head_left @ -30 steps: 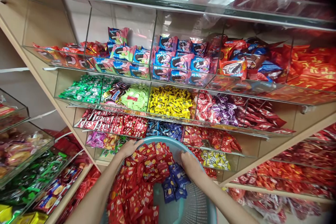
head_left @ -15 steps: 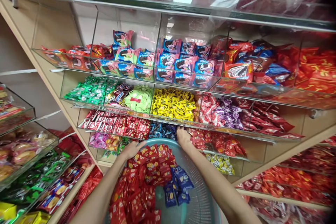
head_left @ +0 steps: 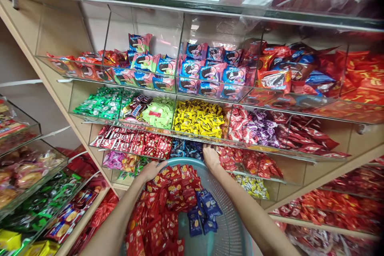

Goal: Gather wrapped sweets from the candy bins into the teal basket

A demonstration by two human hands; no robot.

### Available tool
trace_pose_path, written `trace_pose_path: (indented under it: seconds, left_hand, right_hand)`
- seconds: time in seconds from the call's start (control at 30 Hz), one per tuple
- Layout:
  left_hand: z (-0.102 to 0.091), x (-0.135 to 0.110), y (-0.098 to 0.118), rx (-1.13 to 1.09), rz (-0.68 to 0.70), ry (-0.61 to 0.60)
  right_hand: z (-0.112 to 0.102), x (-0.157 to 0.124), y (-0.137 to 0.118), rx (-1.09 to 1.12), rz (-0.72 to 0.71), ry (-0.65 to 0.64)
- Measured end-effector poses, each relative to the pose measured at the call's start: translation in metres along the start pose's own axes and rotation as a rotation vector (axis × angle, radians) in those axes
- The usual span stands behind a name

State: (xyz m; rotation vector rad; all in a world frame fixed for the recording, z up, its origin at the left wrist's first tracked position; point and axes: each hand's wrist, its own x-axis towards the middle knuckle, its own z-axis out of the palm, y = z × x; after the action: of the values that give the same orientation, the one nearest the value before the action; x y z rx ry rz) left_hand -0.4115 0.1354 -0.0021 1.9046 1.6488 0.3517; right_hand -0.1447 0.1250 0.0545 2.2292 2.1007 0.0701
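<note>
A teal plastic basket point(head_left: 228, 224) is held up against a sweet rack. It carries a heap of red packets point(head_left: 162, 212) and a few blue packets point(head_left: 204, 208). My left hand point(head_left: 151, 170) grips the basket's far rim, fingers curled over it. My right hand point(head_left: 211, 156) reaches past the rim into a clear bin of blue sweets point(head_left: 186, 149); its fingers are buried among the packets and hidden.
Clear acrylic bins rise in tiers: red wafer packets point(head_left: 132, 142), yellow sweets point(head_left: 198, 118), green sweets point(head_left: 99, 104), pink and purple sweets point(head_left: 255, 128), cookie packs point(head_left: 207, 72) above. More bins stand at the left point(head_left: 30, 176) and lower right point(head_left: 330, 204).
My right hand has left the basket and gone up into the blue sweets bin. The left hand has kept its grip on the rim. The view shifted slightly.
</note>
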Motion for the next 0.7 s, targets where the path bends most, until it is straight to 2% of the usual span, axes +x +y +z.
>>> trace_pose_path:
  seconds: [0.17, 0.23, 0.3, 0.37, 0.43, 0.5, 0.6, 0.7]
  left_hand:
    - [0.0, 0.0, 0.001, 0.0, 0.013, -0.014]
    - [0.0, -0.001, 0.001, -0.003, 0.013, -0.017]
    - [0.0, -0.001, 0.001, -0.009, 0.016, -0.016]
    - [0.0, -0.002, 0.001, -0.013, 0.016, -0.015]
    - [0.001, -0.002, 0.001, -0.016, 0.012, -0.013]
    - [0.001, -0.002, 0.001, -0.019, 0.011, -0.005]
    - [0.001, -0.002, 0.002, -0.023, 0.007, 0.001]
    - [0.001, -0.002, 0.002, -0.022, 0.001, -0.001]
  right_hand:
    - [-0.001, -0.028, 0.006, 0.045, 0.025, 0.182]
    - [-0.002, -0.043, 0.008, 0.202, -0.006, 0.255]
    - [-0.003, -0.057, 0.01, 0.463, -0.038, 0.285]
    - [-0.004, -0.069, 0.012, 0.779, -0.059, 0.165]
    - [-0.004, -0.078, 0.014, 1.068, -0.073, -0.08]
    - [-0.001, -0.083, 0.017, 1.259, -0.086, -0.284]
    - [0.006, -0.087, 0.023, 1.354, -0.095, -0.373]
    - [0.012, -0.088, 0.03, 1.301, -0.105, -0.4]
